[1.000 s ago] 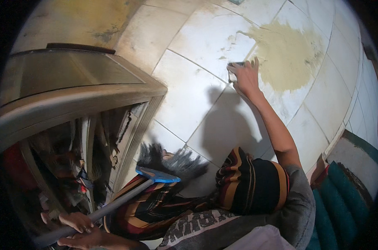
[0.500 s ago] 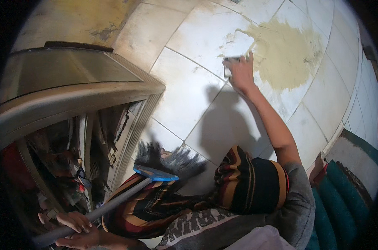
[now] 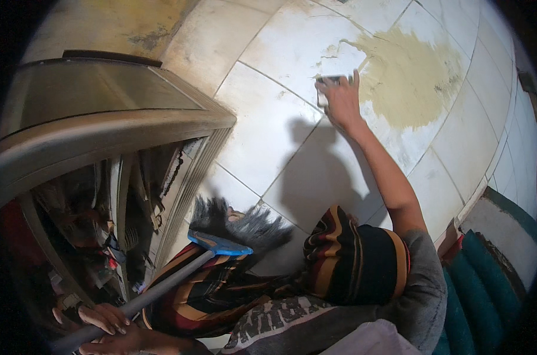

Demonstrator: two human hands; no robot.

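Note:
My left hand (image 3: 111,331) is closed around the grey handle of a broom (image 3: 221,244) with a blue head and dark bristles. The broom slants across my lap, bristles pointing away from me toward the floor. My right arm reaches far out over the white floor tiles. In my right hand (image 3: 342,102) is a small white piece with a dark edge (image 3: 322,89), pinched close to the tile; its kind is unclear. Just right of that hand, a yellowish powdery patch (image 3: 407,80) is spread over the tiles, with thin streaks at its left side.
A wooden cabinet (image 3: 120,127) with a glass top stands at left; its open shelf holds cluttered items. At far left back is a stained yellow surface (image 3: 114,29). Green ribbed cushioning (image 3: 481,284) lies at lower right. My knees in striped trousers fill the lower middle.
The view has shifted very slightly. My right hand, still with the small white piece, and my left hand on the broom handle are nearly where they were.

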